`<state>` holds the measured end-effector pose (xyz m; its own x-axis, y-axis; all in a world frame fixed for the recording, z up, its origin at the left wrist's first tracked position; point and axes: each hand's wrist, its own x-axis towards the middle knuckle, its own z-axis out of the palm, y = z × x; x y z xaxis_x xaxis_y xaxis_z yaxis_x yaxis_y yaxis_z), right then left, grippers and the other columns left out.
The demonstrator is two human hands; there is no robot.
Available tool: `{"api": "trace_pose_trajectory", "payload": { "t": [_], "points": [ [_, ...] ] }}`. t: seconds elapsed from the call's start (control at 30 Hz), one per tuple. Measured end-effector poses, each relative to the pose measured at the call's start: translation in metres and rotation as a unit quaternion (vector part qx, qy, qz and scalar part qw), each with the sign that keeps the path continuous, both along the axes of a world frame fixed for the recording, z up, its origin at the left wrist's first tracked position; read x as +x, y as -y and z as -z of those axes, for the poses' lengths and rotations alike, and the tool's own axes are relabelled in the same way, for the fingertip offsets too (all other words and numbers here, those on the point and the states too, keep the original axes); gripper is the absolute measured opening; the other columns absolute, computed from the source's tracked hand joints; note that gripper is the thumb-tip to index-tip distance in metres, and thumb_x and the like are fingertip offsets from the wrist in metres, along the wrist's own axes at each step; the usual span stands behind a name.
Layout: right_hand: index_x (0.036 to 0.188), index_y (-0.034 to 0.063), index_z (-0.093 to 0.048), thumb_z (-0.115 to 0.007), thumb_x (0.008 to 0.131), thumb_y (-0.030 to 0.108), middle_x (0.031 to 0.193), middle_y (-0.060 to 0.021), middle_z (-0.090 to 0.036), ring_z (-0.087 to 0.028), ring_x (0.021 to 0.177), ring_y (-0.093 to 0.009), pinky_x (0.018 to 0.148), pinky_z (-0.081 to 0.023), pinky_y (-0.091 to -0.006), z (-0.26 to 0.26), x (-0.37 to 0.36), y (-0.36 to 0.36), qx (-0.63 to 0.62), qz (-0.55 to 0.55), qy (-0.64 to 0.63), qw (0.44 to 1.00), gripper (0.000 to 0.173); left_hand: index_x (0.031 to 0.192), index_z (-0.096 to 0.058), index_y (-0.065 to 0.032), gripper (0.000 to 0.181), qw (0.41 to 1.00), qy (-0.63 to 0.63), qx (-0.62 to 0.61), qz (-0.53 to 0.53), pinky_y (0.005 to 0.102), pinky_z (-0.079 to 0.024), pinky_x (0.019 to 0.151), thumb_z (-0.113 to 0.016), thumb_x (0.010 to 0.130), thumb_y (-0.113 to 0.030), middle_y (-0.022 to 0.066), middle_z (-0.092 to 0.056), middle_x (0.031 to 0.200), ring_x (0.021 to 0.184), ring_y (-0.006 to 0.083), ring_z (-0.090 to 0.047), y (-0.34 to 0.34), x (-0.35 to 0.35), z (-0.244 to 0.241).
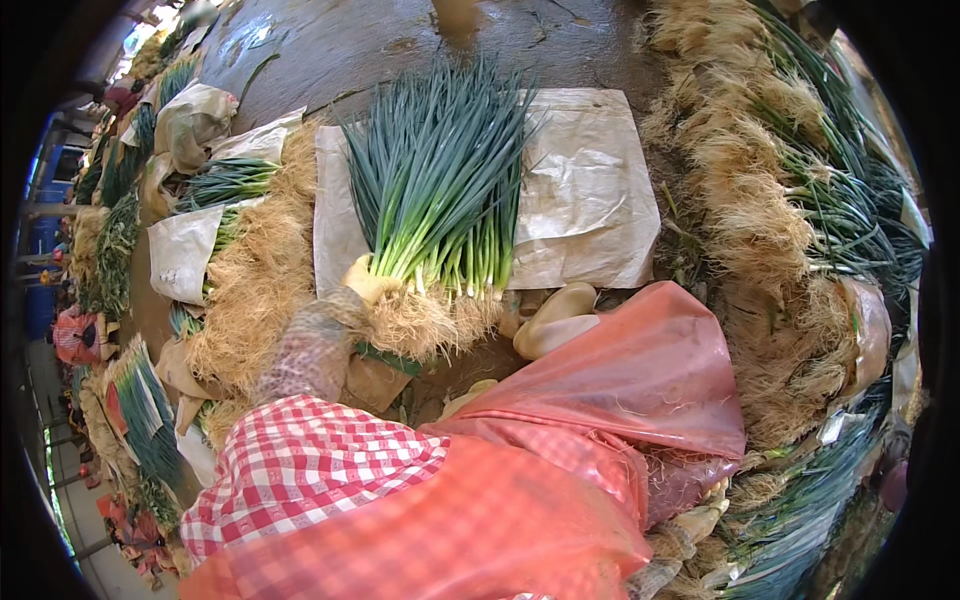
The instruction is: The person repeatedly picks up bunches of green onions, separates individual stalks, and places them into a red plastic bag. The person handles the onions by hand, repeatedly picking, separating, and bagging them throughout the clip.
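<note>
In a cream glove, my left hand (369, 280) closes round the left side of a bunch of green onions (439, 195), just above its pale roots. The long green leaves point away from me over a whitish woven sack (589, 187) laid flat. More stalks lie along the bunch's right side, roots towards me. My right hand (703, 517), also gloved, is low at the right, beside my red plastic apron (555, 487) and next to heaped onions. Its fingers are partly hidden, so whether it holds anything does not show.
Rooty onion piles line the left (255, 292) and right (757, 225) sides. Pale footwear (555, 322) shows just beyond the apron. Wet dark floor (337, 52) lies past the sack. At the far left, a person in red checked clothing (75, 335) is among further onion piles.
</note>
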<state>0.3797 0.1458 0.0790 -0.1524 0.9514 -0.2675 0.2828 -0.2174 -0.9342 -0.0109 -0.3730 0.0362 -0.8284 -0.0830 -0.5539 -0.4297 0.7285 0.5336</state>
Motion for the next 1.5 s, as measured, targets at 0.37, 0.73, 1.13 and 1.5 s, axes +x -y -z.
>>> {"api": "trace_pose_trajectory", "payload": {
  "t": [0.37,0.73,1.13,1.5],
  "points": [
    [0.131,-0.0006,-0.048,-0.025,0.099,0.039,0.130,-0.0136,-0.051,-0.049,0.117,-0.023,0.102,-0.036,-0.0358,0.000,-0.002,0.000,-0.003,-0.005,-0.004,1.000,0.056,0.144,0.021,-0.0092,0.125,0.959,0.172,-0.219,-0.048,0.0394,-0.026,0.113,-0.071,0.071,-0.052,0.0211,-0.010,0.153,0.137,0.0338,-0.026,-0.063,-0.006,0.021],
    [0.133,0.0029,-0.047,-0.026,0.099,0.040,0.132,-0.0123,-0.049,-0.047,0.119,-0.024,0.102,-0.037,-0.0369,-0.011,-0.004,0.012,-0.103,0.063,-0.099,0.988,0.054,0.144,-0.018,0.0023,0.100,0.957,0.126,-0.140,-0.219,0.0453,-0.027,0.110,-0.063,0.078,-0.058,0.0245,-0.031,0.145,0.135,0.0354,-0.032,-0.029,-0.013,0.093],
    [0.111,-0.0049,-0.060,-0.056,0.091,0.012,0.091,-0.0089,-0.065,-0.063,0.075,-0.016,0.061,-0.052,-0.0247,0.029,0.077,-0.012,-0.129,0.105,-0.084,0.982,0.027,0.133,-0.044,-0.0099,0.058,0.953,-0.026,-0.203,0.222,0.0413,-0.049,0.080,-0.062,0.083,-0.033,0.0178,-0.059,0.117,0.095,0.0337,-0.061,0.020,-0.067,0.132],
    [0.132,-0.0015,-0.041,-0.068,0.082,0.015,0.110,-0.0126,-0.060,-0.060,0.095,-0.023,0.082,-0.050,-0.0287,-0.019,0.199,-0.124,0.177,0.276,0.222,0.918,0.060,0.127,-0.053,-0.0104,0.038,0.949,-0.107,0.255,0.149,0.0214,-0.044,0.063,-0.060,0.090,-0.019,0.0022,-0.060,0.113,0.078,0.0112,-0.058,-0.289,-0.036,-0.032]
  ]
}}
